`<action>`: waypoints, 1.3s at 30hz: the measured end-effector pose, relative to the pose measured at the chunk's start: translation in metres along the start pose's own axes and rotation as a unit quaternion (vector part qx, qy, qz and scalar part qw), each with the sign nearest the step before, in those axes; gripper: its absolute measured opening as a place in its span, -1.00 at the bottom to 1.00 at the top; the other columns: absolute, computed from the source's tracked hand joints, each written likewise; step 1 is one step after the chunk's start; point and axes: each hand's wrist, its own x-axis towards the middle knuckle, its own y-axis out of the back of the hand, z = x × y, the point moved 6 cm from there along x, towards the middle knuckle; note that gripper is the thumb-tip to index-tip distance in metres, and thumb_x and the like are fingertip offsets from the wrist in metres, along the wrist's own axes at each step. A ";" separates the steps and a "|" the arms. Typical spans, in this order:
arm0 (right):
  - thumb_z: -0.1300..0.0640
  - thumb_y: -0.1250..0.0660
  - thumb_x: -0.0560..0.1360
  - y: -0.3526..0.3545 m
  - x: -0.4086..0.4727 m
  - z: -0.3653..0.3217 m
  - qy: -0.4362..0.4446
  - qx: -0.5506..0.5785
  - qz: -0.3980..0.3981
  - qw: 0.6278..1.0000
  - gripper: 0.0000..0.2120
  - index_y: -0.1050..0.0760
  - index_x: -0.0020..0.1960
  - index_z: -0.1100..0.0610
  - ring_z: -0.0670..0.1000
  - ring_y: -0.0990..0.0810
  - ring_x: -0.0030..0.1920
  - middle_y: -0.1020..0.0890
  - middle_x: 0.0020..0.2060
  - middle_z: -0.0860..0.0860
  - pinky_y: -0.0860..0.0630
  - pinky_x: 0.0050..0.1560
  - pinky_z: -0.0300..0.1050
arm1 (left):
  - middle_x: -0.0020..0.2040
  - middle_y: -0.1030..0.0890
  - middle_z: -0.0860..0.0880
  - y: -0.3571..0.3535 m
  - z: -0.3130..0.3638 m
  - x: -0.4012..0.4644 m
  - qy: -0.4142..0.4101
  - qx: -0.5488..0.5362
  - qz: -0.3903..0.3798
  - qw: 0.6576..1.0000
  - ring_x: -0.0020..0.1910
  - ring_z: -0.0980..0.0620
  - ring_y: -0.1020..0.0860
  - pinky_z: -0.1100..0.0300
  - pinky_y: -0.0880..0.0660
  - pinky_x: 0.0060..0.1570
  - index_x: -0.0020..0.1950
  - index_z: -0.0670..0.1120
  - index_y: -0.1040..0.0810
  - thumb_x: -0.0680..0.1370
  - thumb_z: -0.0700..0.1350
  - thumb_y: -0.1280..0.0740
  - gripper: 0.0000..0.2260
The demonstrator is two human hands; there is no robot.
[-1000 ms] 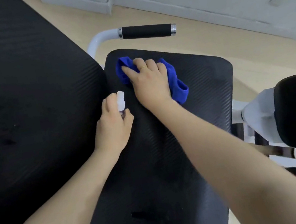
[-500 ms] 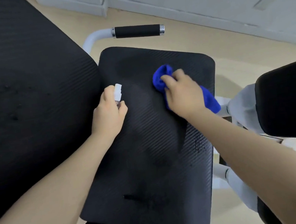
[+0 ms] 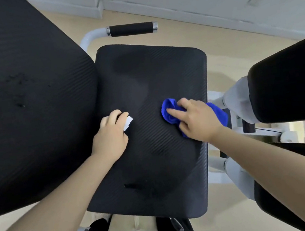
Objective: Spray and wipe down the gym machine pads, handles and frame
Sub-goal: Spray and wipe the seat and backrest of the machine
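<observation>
The right hand (image 3: pixel 198 120) presses the blue cloth (image 3: pixel 171 112) near the seat pad's (image 3: pixel 141 73) right edge, fingers partly curled over it; the left hand (image 3: pixel 110 139) grips the spray bottle (image 3: pixel 128 123); wiping looks midway, handles (image 3: pixel 132 29) and frame seemingly untouched.

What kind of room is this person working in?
Most likely a gym. A black padded seat sits on a white metal frame, with a foam-gripped handle beyond it, all typical of a weight machine. The floor is pale and the wall is plain.
</observation>
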 end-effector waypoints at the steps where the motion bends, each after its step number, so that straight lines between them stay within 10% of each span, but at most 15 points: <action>1: 0.08 -0.07 0.36 0.000 -0.010 -0.006 0.026 -0.004 -0.019 0.999 -0.55 -0.58 0.13 0.10 0.17 -0.50 -0.36 -0.55 -0.13 0.17 -0.47 -0.38 -0.05 | 0.46 -0.23 0.04 -0.002 0.001 -0.006 -0.011 0.007 -0.008 1.000 0.36 -0.03 -0.25 0.16 -0.47 -0.21 0.47 -0.03 -0.24 0.51 -0.26 -0.24 -0.47; 6: 0.13 -0.10 0.44 0.018 0.030 0.028 -0.045 -0.058 0.018 0.997 -0.60 -0.55 0.21 0.03 0.25 -0.52 -0.19 -0.55 0.00 0.23 -0.46 -0.21 0.07 | 0.52 -0.15 0.01 -0.006 -0.001 -0.011 -0.041 -0.010 -0.009 0.999 0.41 -0.04 -0.21 0.13 -0.50 0.05 0.49 -0.07 -0.21 0.51 -0.27 -0.25 -0.44; 9: 0.21 -0.21 0.47 0.016 0.047 0.042 -0.205 -0.047 0.047 0.976 -0.61 -0.49 0.27 0.02 0.26 -0.46 -0.01 -0.48 0.17 0.22 -0.39 -0.04 0.09 | 0.52 -0.17 0.04 -0.007 -0.003 -0.009 -0.028 -0.001 0.009 1.000 0.40 -0.01 -0.22 0.16 -0.48 -0.01 0.50 -0.06 -0.19 0.53 -0.24 -0.23 -0.46; 12: 0.13 -0.13 0.37 0.007 0.031 0.005 -0.166 -0.022 0.050 0.985 -0.62 -0.52 0.14 0.10 0.23 -0.49 -0.16 -0.52 -0.01 0.19 -0.41 -0.19 0.05 | 0.43 -0.29 -0.02 -0.004 0.001 -0.009 -0.023 0.009 0.026 0.999 0.34 -0.04 -0.29 0.13 -0.49 -0.13 0.47 -0.07 -0.22 0.55 -0.21 -0.22 -0.51; 16: 0.03 -0.06 0.32 -0.012 -0.010 -0.045 -0.017 -0.033 -0.025 0.999 -0.58 -0.54 0.07 0.09 0.16 -0.50 -0.31 -0.55 -0.13 0.14 -0.38 -0.33 -0.09 | -0.04 -0.49 -0.14 0.005 0.011 -0.015 -0.062 0.045 0.053 0.996 -0.22 -0.10 -0.52 0.20 -0.22 -0.56 0.39 -0.09 -0.26 0.51 -0.09 -0.31 -0.53; 19: 0.09 -0.15 0.36 -0.003 0.016 -0.022 -0.040 -0.065 -0.015 0.997 -0.65 -0.52 0.10 0.06 0.20 -0.52 -0.24 -0.54 -0.07 0.17 -0.41 -0.30 -0.02 | -0.31 -0.43 -0.11 0.009 0.011 -0.021 -0.141 0.090 0.090 0.982 -0.62 0.03 -0.23 0.44 0.10 -0.52 0.37 -0.06 -0.26 0.50 -0.01 -0.27 -0.53; 24: 0.17 -0.17 0.51 0.003 0.050 0.003 -0.210 -0.057 0.004 0.976 -0.64 -0.38 0.30 0.06 0.22 -0.44 0.01 -0.42 0.18 0.19 -0.33 -0.10 0.05 | -0.30 -0.41 -0.05 0.013 0.006 -0.013 -0.139 0.025 0.090 0.986 -0.61 0.04 -0.24 0.38 -0.10 -0.60 0.35 -0.02 -0.33 0.53 -0.14 -0.27 -0.61; 32: 0.19 -0.47 0.25 -0.015 0.011 -0.043 -0.080 -0.075 -0.024 0.994 -0.56 -0.55 0.13 0.06 0.19 -0.51 -0.30 -0.57 -0.10 0.18 -0.44 -0.35 -0.04 | -0.10 -0.51 -0.11 0.040 0.009 0.004 -0.045 0.019 0.056 0.997 -0.34 -0.20 -0.50 0.07 -0.36 -0.40 0.40 -0.01 -0.28 0.57 -0.10 -0.21 -0.61; 39: 0.21 -0.12 0.55 -0.003 0.078 -0.006 -0.203 -0.056 -0.021 0.977 -0.58 -0.25 0.39 0.04 0.20 -0.39 0.09 -0.35 0.24 0.17 -0.33 0.02 0.04 | -0.10 -0.51 -0.19 0.050 -0.007 0.031 0.049 0.069 0.064 0.994 -0.38 -0.15 -0.41 0.08 -0.31 -0.41 0.28 -0.13 -0.27 0.60 -0.18 -0.13 -0.75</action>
